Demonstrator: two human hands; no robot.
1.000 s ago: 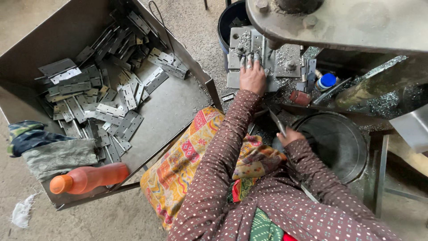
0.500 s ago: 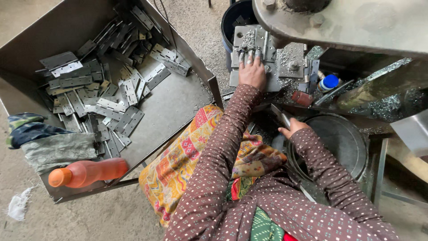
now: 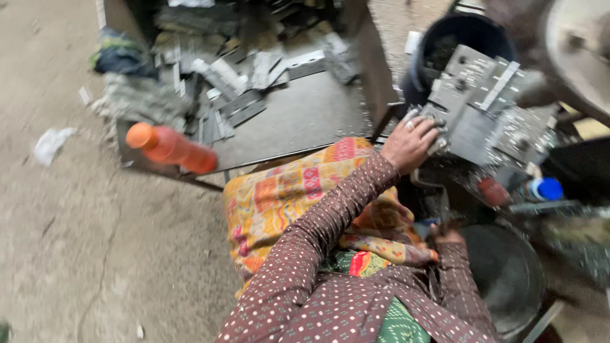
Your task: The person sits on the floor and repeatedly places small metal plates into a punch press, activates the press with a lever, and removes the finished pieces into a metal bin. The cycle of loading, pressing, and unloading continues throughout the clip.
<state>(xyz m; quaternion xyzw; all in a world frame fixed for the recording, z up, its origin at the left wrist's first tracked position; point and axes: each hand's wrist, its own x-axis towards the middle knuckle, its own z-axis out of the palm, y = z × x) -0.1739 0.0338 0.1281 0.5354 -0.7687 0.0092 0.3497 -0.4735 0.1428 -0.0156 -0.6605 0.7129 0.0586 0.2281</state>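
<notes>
Looking down through the head camera, the only view, I find my left hand [image 3: 410,145] stretched out to the far right, palm down, fingers spread and lying flat on the grey metal die block [image 3: 473,117] of the press; they are pressed onto a small piece at its near edge and are not closed round anything. My right hand [image 3: 445,236] sits low and near, beside the dark round pan [image 3: 505,276]. It is half hidden behind my dotted sleeve and blurred, so I cannot tell whether its fingers are open or closed, or whether they grip a tool.

As to progress: the open metal tray [image 3: 298,121] on the floor to the left carries a loose heap of flat grey metal strips [image 3: 229,86] at its far end, its near part bare. Judging by that heap, a good stock is yet unworked; the piece under my left hand seems to be the one currently at the die. An orange bottle [image 3: 168,147] lies across the tray's near left corner, with a bundle of rags [image 3: 136,95] just beyond it.
</notes>
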